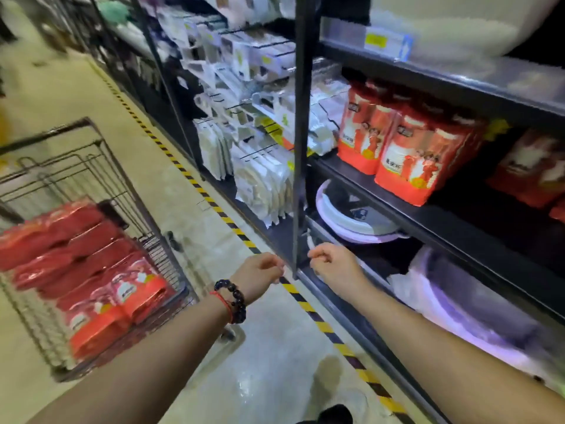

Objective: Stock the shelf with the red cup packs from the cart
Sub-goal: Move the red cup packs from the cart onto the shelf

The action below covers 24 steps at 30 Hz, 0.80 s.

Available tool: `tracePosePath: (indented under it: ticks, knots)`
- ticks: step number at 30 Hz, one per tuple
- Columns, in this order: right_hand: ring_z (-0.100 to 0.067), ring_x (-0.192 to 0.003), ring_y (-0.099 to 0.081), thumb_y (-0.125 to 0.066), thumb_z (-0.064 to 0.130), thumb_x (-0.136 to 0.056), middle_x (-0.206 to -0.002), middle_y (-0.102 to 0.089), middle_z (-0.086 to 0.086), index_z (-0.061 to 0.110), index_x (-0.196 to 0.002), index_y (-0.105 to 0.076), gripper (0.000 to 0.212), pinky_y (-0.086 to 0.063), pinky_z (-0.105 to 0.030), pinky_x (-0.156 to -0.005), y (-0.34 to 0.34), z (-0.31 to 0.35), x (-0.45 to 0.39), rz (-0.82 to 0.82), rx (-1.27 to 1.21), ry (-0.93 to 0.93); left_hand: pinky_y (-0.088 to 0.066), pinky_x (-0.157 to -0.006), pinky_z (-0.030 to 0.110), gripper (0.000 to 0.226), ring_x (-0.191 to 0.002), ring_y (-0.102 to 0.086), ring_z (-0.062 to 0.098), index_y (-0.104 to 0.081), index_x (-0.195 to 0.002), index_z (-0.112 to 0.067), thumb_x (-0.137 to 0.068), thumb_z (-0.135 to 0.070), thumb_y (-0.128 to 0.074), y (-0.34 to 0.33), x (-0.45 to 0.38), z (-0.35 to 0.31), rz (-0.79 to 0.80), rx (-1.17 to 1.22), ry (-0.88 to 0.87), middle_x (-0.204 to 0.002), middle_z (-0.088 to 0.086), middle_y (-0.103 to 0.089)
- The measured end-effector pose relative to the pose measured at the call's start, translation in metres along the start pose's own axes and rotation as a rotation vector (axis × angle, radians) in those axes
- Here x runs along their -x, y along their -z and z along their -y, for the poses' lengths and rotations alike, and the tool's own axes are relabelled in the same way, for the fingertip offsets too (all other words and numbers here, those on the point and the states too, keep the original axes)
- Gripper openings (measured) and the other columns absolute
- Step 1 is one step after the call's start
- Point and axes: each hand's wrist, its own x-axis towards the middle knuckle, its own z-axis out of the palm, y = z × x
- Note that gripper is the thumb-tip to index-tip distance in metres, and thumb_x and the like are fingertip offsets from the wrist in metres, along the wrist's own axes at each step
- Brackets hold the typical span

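Shelf (397, 191) packs (409, 154) sharp; cart (91, 166) packs (91, 270) blurred.

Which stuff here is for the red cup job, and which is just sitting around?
For the job:
- red cup packs in the cart
- wire cart
- red cup packs on the shelf
- shelf
- left hand and right hand, both holding nothing

Just there:
- white hanging packets
- pale plates on the lower shelf
- yellow-black floor tape

red cup packs (85, 258), floor tape (232, 223) (yellow-black stripes)
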Motion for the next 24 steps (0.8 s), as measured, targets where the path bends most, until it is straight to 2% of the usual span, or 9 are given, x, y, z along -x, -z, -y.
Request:
tracePosePath:
  ticks: [2,4,7,9,11,14,18,21,24]
  knots:
    - [-0.015,-0.071,-0.06,-0.061,0.011,-0.087,-0.075,-0.067,0.004,0.025,-0.088,-0.067,0.015,-0.048,-0.029,-0.069,-0.058,0.028,0.013,0.109,0.042,0.041,-0.044,-0.063,0.022,0.017,-0.07,-0.06,0.014,-0.062,-0.08,-0.019,-0.09,-0.006,-0.057,0.048,0.035,0.04,-0.104,0.021,0.057,-0.08,0.003,-0.063]
    - [-0.016,-0.07,-0.059,-0.061,0.012,-0.089,-0.075,-0.065,0.002,0.023,-0.091,-0.067,0.013,-0.046,-0.027,-0.064,-0.113,0.057,0.027,0.222,0.053,0.092,-0.042,-0.059,0.018,0.014,-0.066,-0.057,0.01,-0.063,-0.082,-0.016,-0.091,-0.007,-0.057,0.092,0.075,0.075,-0.209,0.038,0.09,-0.075,-0.001,-0.061]
    - [-0.015,-0.08,-0.062,-0.061,0.013,-0.093,-0.081,-0.064,0.007,0.025,-0.095,-0.065,0.012,-0.047,-0.026,-0.072,-0.186,0.1,0.048,0.369,0.094,0.189,-0.038,-0.051,0.011,0.011,-0.06,-0.051,0.006,-0.068,-0.086,-0.013,-0.091,-0.01,-0.059,0.151,0.134,0.118,-0.362,0.042,0.134,-0.068,-0.008,-0.059]
    - [-0.015,-0.081,-0.062,-0.062,0.012,-0.092,-0.082,-0.065,0.009,0.027,-0.093,-0.065,0.016,-0.047,-0.023,-0.072,-0.228,0.126,0.06,0.445,0.109,0.247,-0.038,-0.051,0.014,0.016,-0.059,-0.05,0.007,-0.068,-0.08,-0.019,-0.09,-0.01,-0.06,0.184,0.168,0.145,-0.455,0.1,0.184,-0.066,-0.009,-0.059]
    - [-0.016,-0.084,-0.063,-0.064,0.012,-0.091,-0.088,-0.068,0.004,0.03,-0.092,-0.065,0.018,-0.048,-0.024,-0.073,-0.263,0.148,0.07,0.503,0.135,0.305,-0.041,-0.059,0.022,0.021,-0.062,-0.052,0.011,-0.065,-0.073,-0.022,-0.088,-0.009,-0.061,0.21,0.196,0.166,-0.531,0.171,0.231,-0.064,-0.007,-0.059]
    - [-0.021,-0.092,-0.067,-0.065,0.016,-0.091,-0.099,-0.071,-0.002,0.036,-0.09,-0.064,0.021,-0.054,-0.035,-0.081,-0.304,0.17,0.077,0.578,0.158,0.347,-0.044,-0.068,0.029,0.021,-0.067,-0.053,0.015,-0.065,-0.07,-0.02,-0.086,-0.007,-0.061,0.237,0.223,0.19,-0.612,0.231,0.254,-0.063,-0.006,-0.058]
    - [-0.027,-0.089,-0.068,-0.063,0.018,-0.091,-0.096,-0.071,-0.006,0.042,-0.085,-0.063,0.026,-0.055,-0.044,-0.082,-0.342,0.185,0.068,0.63,0.177,0.356,-0.041,-0.061,0.023,0.019,-0.071,-0.054,0.014,-0.064,-0.073,-0.02,-0.088,-0.007,-0.058,0.257,0.235,0.215,-0.681,0.25,0.291,-0.074,-0.003,-0.06]
    - [-0.027,-0.084,-0.067,-0.062,0.017,-0.091,-0.095,-0.071,-0.009,0.041,-0.087,-0.064,0.024,-0.056,-0.04,-0.077,-0.368,0.195,0.045,0.657,0.178,0.336,-0.042,-0.063,0.024,0.018,-0.076,-0.057,0.014,-0.065,-0.078,-0.021,-0.089,-0.009,-0.057,0.274,0.227,0.234,-0.707,0.282,0.338,-0.08,-0.001,-0.064]
    - [-0.022,-0.081,-0.065,-0.06,0.016,-0.093,-0.093,-0.07,-0.006,0.029,-0.101,-0.07,0.019,-0.053,-0.032,-0.069,-0.399,0.203,0.01,0.681,0.182,0.309,-0.042,-0.064,0.023,0.014,-0.074,-0.058,0.013,-0.065,-0.082,-0.019,-0.089,-0.01,-0.058,0.298,0.209,0.248,-0.722,0.293,0.379,-0.08,-0.001,-0.064]
